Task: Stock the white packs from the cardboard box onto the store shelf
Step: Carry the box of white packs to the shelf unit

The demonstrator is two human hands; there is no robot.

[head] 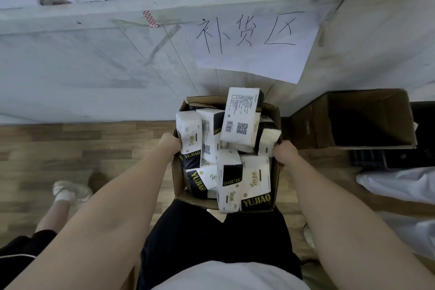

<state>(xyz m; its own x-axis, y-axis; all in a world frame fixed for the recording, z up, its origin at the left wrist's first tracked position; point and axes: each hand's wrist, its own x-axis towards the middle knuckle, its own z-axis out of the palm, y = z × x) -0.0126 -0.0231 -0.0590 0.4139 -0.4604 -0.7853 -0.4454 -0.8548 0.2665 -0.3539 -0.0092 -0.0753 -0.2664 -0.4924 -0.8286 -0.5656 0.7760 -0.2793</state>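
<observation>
Left hand (170, 144) and right hand (285, 152) gripped opposite rims of cardboard box (277, 125). White packs (242, 116) heaped loose inside box: probably light, soft, slippery; support box from below.

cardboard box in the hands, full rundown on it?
The cardboard box is brown corrugated, open-topped, flaps up, held above the wood floor before the person's legs. The left hand grips its left wall, the right hand its right wall. White-and-black packs fill it in a jumble, the top one poking above the rim.

Both hands (170, 143) on pack-filled cardboard box (277, 115)
</observation>
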